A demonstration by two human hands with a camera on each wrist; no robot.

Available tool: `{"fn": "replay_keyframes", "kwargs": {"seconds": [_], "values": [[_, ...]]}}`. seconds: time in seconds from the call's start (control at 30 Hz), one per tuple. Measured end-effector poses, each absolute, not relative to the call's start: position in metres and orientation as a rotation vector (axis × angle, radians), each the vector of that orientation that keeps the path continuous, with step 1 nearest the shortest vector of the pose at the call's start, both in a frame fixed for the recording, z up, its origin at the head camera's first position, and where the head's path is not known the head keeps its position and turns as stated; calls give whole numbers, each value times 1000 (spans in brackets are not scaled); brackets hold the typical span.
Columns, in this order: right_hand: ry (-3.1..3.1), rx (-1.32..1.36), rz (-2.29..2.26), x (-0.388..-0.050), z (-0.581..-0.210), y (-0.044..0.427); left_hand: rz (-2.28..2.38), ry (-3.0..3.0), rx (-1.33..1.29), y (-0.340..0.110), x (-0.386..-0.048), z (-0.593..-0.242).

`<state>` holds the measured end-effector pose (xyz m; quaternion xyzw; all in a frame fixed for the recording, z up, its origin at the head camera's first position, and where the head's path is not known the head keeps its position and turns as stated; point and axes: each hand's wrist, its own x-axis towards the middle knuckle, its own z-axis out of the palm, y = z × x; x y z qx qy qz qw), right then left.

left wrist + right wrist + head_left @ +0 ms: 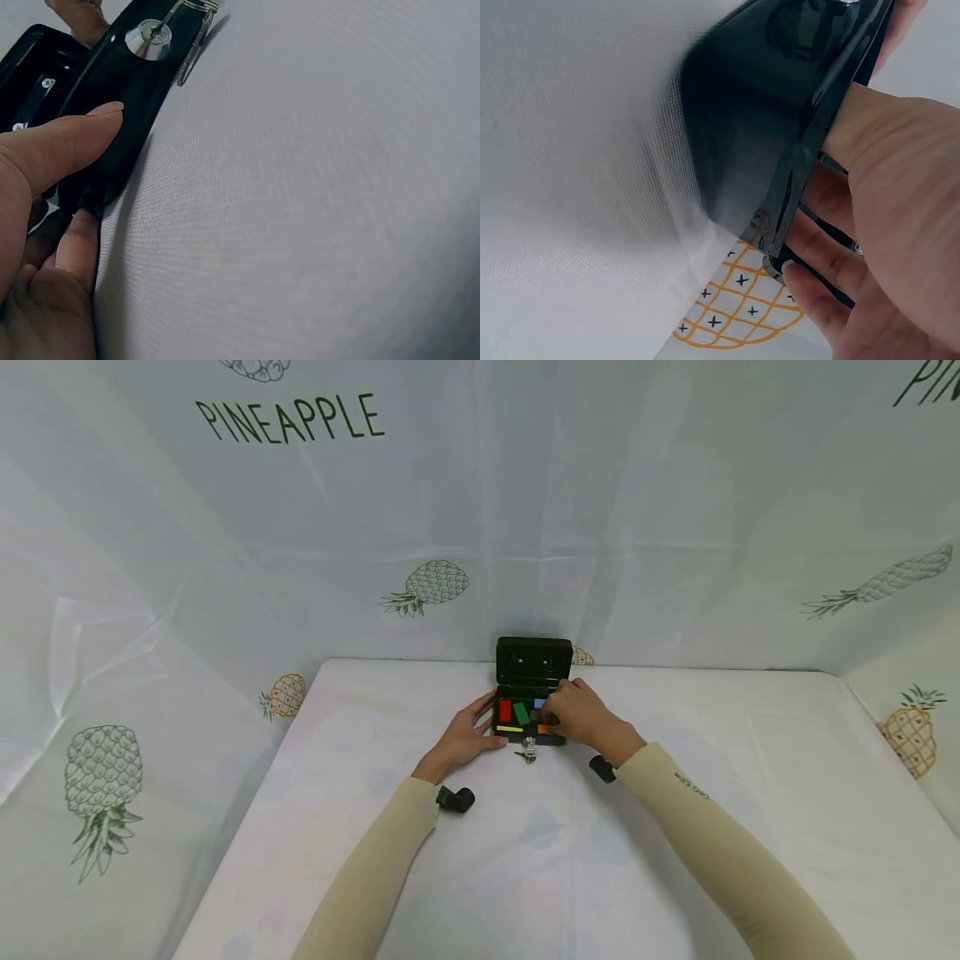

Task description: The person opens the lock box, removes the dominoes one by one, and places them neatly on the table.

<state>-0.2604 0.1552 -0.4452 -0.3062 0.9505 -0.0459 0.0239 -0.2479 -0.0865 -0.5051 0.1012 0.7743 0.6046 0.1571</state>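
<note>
A small black cash box (534,662) stands with its lid raised at the table's far edge. My left hand (465,737) holds its left front corner, the thumb (82,139) on the front face and the fingers along the side. My right hand (583,713) reaches into the right part of the box; its thumb and some fingertips are hidden inside, so what they hold cannot be seen. In the box lie a red piece (506,710), a green one (521,714), a yellow one (510,728), a blue one (539,702) and an orange one (543,729).
Keys (528,756) hang from the lock (150,37) on the front of the box. A white cloth covers the table (525,860). Behind it hangs a pineapple-print curtain (637,568), close to the back of the box.
</note>
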Motion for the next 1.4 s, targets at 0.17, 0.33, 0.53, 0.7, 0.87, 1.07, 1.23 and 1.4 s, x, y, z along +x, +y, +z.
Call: {"fn": "replay_keyframes", "kwargs": {"seconds": [0.17,0.33,0.53,0.7,0.87,1.07,1.23,1.4], "values": [[2943,-960,-132,-262,-446,156,1729,2223,287,-85,-248,-504],[2917,-961,-142,-262,-444,156,1723,2228,287,-85,-247,-505],[2877,-997,-149,-263,-443,157,1708,2237,297,-85,-247,-506],[2859,-1012,-143,-264,-444,157,1697,2234,294,-85,-250,-503],[2868,-1033,-134,-264,-446,158,1643,2271,306,-85,-254,-497],[2872,-1040,-126,-264,-446,159,1641,2286,292,-83,-256,-493],[2866,-1025,-82,-266,-443,159,1683,2269,298,-81,-256,-494],[2853,-1037,-63,-267,-440,161,1698,2267,294,-80,-258,-498]]}}
